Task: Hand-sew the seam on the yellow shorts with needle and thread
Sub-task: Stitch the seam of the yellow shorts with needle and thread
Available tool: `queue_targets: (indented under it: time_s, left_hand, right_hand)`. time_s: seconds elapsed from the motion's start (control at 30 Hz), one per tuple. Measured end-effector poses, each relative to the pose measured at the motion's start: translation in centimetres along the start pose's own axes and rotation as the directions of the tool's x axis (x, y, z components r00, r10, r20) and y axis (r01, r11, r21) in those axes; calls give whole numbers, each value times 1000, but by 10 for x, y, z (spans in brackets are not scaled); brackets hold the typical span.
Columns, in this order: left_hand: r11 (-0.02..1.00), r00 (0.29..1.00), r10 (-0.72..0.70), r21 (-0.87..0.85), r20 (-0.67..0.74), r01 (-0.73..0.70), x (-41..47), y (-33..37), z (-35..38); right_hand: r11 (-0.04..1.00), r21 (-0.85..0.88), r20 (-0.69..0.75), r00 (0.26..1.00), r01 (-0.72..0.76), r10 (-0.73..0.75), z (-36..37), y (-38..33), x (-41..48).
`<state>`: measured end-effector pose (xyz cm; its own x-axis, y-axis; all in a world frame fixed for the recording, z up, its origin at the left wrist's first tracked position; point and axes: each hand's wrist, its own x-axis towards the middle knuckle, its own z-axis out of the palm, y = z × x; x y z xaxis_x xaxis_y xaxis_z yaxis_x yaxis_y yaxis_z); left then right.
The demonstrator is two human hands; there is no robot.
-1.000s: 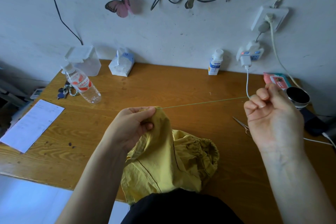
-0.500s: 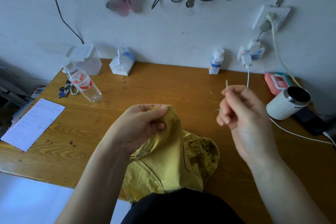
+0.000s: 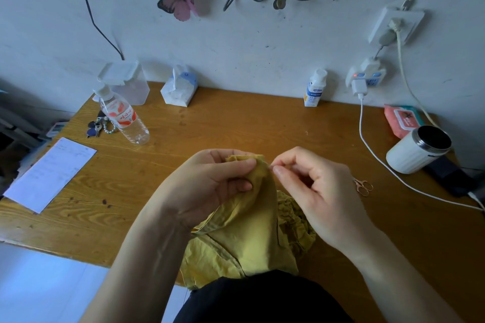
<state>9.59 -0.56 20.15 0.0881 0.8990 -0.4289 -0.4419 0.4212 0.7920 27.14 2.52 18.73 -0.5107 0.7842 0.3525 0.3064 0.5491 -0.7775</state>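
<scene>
On my feed the yellow shorts [image 3: 244, 241] lie bunched nearest me on the table [image 3: 236, 123]. My left hand [image 3: 212, 186] pinches their raised top fold. My right hand [image 3: 315, 191], touching that fold from the right, pinches something too fine to see, probably the needle. I judge the seam mid-stitch, unfinished. Scissors [image 3: 363, 186] lie farther right of them.

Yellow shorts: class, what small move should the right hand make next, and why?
Probably push the thin needle into the fold: the left hand pinches the crumpled yellow fabric shorts up, and the right hand holds its pinched thumb and forefinger against that raised edge, where the needle barely shows.
</scene>
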Motion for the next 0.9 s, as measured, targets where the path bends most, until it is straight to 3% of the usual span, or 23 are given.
queue_targets:
  time_s: [0.6,0.8,0.9]
  left_hand:
    - [998,999,31,47,8,-31,1,2,4]
    - [971,993,110,217,-37,-100,-2,2,9]
    - [935,985,164,327,-52,-138,-5,3,12]
  right_hand:
    - [998,-57,17,1000,0,0,-5,-3,5]
    - [996,-50,43,996,-71,73,-5,4,6]
    - [982,57,150,974,-180,170,-7,6,6]
